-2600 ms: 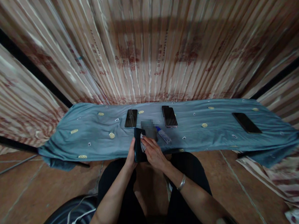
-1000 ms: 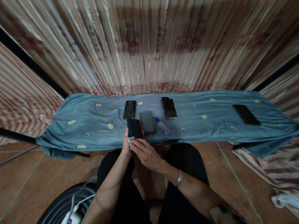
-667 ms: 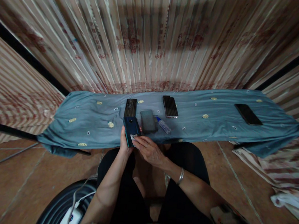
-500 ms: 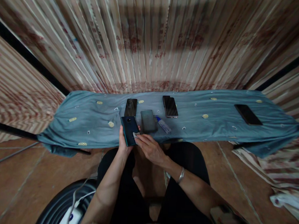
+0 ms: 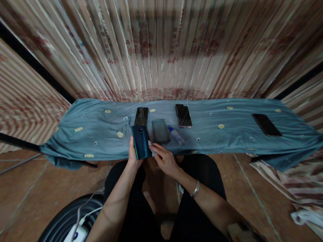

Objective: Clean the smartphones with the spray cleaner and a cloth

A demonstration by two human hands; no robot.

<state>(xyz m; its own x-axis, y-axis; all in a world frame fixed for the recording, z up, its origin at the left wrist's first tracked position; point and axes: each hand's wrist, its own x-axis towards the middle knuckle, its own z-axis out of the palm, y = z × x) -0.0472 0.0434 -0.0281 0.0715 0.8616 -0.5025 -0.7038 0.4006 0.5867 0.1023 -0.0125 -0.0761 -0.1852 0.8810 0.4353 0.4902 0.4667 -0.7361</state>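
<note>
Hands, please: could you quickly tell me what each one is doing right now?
Left hand: closed around the teal phone, back facing up.
Right hand: fingers pinching a small white wipe at the phone's edge.

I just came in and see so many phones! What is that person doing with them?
A seated person holds a dark teal phone back-up in the left hand. The right hand presses a small white wipe to the phone's edge. On the blue cloth covering the table lie three more phones, one far to the right, and a small bottle.

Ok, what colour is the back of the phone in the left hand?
Dark teal; the phone shows best in the head view.
</note>
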